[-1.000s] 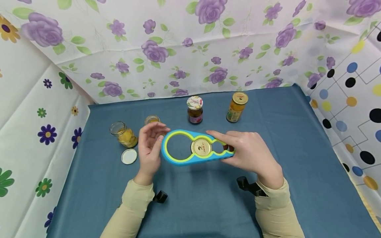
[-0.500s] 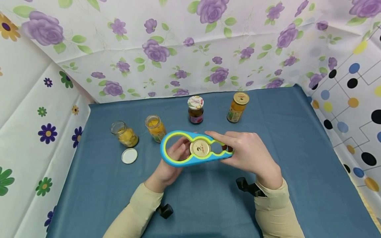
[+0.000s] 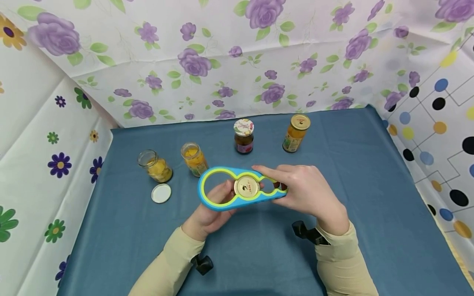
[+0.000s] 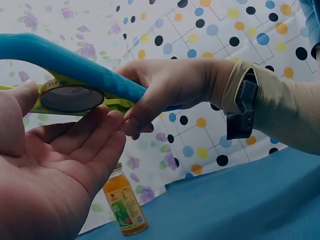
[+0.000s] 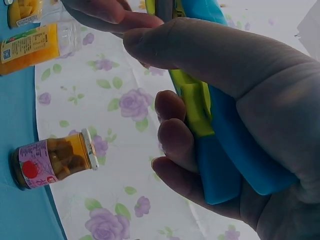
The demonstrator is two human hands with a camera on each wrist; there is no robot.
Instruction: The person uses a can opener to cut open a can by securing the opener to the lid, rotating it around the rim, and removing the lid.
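Note:
My right hand [image 3: 303,187] grips the handle end of a blue and yellow-green jar opener [image 3: 222,206], with the index finger along its top edge. A gold jar lid [image 3: 246,187] sits in the opener's middle ring. Below the opener is my left hand [image 3: 209,216], palm up, its thumb showing through the large ring. In the left wrist view, the thumb and fingertips of that hand [image 4: 60,165] meet opposite edges of the lid [image 4: 72,99], whose underside faces down. The right wrist view has my right fingers [image 5: 175,137] curled around the opener's handles [image 5: 217,165].
Two uncapped jars of yellow fruit, a tipped-looking jar [image 3: 159,169] and an upright jar [image 3: 195,160], stand left. A white lid [image 3: 161,193] lies nearby. Farther back are a capped dark jar [image 3: 244,137] and a gold-lidded orange jar [image 3: 295,133] on the blue cloth [image 3: 370,185].
My left hand has moved right from beside the opener to underneath it, thumb and fingers now at the lid. The opener has shifted slightly left and down, still in my right hand.

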